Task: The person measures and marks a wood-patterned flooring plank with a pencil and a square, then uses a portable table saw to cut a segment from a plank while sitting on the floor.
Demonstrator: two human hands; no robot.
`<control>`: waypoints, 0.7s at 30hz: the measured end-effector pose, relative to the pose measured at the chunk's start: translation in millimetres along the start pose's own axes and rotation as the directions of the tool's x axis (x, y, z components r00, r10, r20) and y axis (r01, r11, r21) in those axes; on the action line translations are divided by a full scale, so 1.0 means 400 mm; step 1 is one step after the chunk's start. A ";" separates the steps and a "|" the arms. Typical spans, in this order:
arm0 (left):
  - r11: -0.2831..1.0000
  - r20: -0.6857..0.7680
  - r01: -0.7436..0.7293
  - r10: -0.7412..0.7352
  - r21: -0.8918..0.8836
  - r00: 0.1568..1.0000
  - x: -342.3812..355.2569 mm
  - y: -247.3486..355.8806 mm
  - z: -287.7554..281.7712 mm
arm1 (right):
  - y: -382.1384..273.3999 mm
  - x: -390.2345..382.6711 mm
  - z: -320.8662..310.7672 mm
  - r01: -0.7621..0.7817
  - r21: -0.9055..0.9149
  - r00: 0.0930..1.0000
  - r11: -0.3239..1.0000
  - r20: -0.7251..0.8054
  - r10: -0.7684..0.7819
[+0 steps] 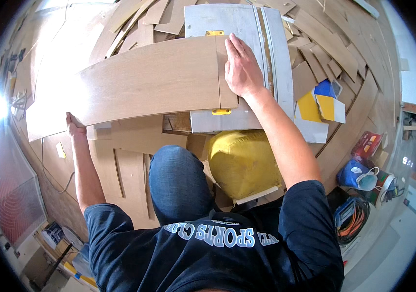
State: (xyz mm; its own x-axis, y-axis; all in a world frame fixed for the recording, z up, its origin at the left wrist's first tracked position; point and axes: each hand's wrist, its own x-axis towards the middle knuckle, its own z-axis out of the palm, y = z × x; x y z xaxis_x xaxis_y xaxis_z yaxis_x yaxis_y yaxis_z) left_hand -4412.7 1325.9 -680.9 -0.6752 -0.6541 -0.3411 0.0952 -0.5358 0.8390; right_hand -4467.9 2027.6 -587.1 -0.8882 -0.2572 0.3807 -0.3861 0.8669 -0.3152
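A long brown wooden plank (154,80) lies across a pale grey metal table top (237,19) and reaches far out to the left. Near its right end a thin straight line crosses the plank; I cannot tell whether it is a cut or a joint. Two yellow plates (221,112) are set in the table top, one beyond and one before the plank, in line with that mark. My left hand (75,125) grips the plank's near edge towards its left end. My right hand (243,68) rests on the right end, fingers stretched out along it.
A yellow rounded object (244,163) stands before the table, beside my bent knee (176,180). Many loose wood offcuts (320,53) lie beyond and to the right. Further right are a blue bag (356,175) and an orange coiled cable (359,219). A thin cord (54,182) runs along the floor at left.
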 end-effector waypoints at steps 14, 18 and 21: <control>0.996 -0.154 0.044 -0.032 0.074 0.988 -0.175 -0.093 0.077 | -0.004 -0.074 -0.031 -0.023 -0.038 0.999 0.999 0.044 0.025; 0.982 -0.031 -0.144 0.149 0.125 0.988 -0.060 0.093 -0.094 | -0.056 -0.054 -0.027 -0.025 0.074 1.000 0.997 -0.012 0.026; 0.995 -0.087 -0.041 0.049 0.092 0.995 -0.105 -0.028 -0.036 | -0.035 -0.082 -0.036 -0.035 0.004 0.999 0.999 0.019 0.035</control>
State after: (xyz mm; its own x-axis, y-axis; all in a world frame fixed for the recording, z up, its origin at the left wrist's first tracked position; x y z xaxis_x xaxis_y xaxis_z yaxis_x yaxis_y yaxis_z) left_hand -4374.9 1351.7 -681.9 -0.6034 -0.7237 -0.3350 0.0553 -0.4571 0.8877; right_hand -4430.0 2030.0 -582.8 -0.9056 -0.2352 0.3528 -0.3562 0.8735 -0.3319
